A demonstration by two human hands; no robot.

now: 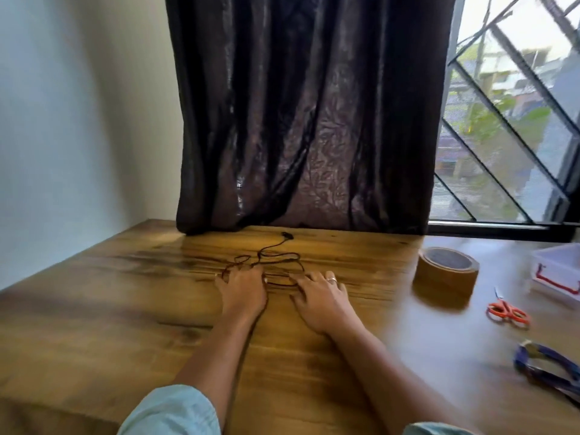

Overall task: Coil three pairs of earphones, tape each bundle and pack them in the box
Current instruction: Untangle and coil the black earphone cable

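Observation:
A dark earphone cable (276, 257) lies loose and tangled on the wooden table (125, 309), its plug end toward the curtain. My left hand (241, 291) rests palm down on the cable's left loops, fingers spread. My right hand (320, 295), with a ring, lies flat beside it, fingertips touching the cable's near strands. A roll of brown tape (445, 271) stands to the right. A clear plastic box (558, 271) with a red clasp sits at the far right edge. Orange-handled scissors (507, 310) lie in front of the box.
A dark curtain (301, 120) hangs down to the table's far edge. A window with a diagonal grille (514, 114) is at the right. A blue strap-like object (546, 368) lies at the near right. A pale wall borders the table's left side.

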